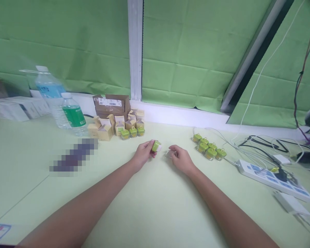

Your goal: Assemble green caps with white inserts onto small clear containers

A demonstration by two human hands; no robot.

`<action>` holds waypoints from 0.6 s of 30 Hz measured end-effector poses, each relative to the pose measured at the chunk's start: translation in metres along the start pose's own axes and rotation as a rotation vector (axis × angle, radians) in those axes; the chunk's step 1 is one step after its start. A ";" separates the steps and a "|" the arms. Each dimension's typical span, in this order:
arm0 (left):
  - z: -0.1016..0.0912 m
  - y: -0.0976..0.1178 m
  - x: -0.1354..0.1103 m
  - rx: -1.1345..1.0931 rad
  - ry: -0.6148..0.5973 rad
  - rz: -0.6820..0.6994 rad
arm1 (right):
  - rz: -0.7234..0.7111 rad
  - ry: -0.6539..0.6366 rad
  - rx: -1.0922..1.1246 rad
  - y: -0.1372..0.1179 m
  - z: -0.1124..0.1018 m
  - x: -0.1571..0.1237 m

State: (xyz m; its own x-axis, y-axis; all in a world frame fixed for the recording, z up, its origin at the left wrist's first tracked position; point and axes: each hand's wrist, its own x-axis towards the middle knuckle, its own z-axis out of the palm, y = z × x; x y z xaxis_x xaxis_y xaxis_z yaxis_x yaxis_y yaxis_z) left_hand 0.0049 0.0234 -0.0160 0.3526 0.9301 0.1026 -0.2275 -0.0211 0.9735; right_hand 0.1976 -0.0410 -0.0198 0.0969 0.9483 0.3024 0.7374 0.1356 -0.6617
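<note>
My left hand (143,153) is closed around a small green-lidded jar (156,146), held just above the pale green table (150,213). A short way to its right, my right hand (180,158) pinches something small and clear (169,153) that I cannot make out. Several more green-lidded jars (209,148) stand in a cluster to the right of my right hand. Three further jars (133,132) stand behind my left hand, in front of small tan cartons (105,132).
A brown cardboard box (111,105) sits behind the cartons. Two water bottles (73,115) stand at the left, with white boxes (15,108) beyond. A white power strip (274,179) and tangled cables (263,143) lie at the right. Green blinds cover the window behind.
</note>
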 end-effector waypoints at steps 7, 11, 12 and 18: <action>0.007 0.010 -0.007 0.021 0.037 0.112 | 0.227 -0.141 -0.029 -0.026 -0.010 -0.011; 0.009 0.014 -0.012 0.057 0.032 0.144 | 0.211 -0.231 0.045 -0.029 -0.019 -0.015; 0.009 0.015 -0.013 0.075 0.025 0.151 | 0.178 -0.260 0.070 -0.028 -0.022 -0.016; 0.011 0.020 -0.020 0.236 -0.030 0.195 | -0.009 -0.307 0.058 -0.029 -0.016 -0.023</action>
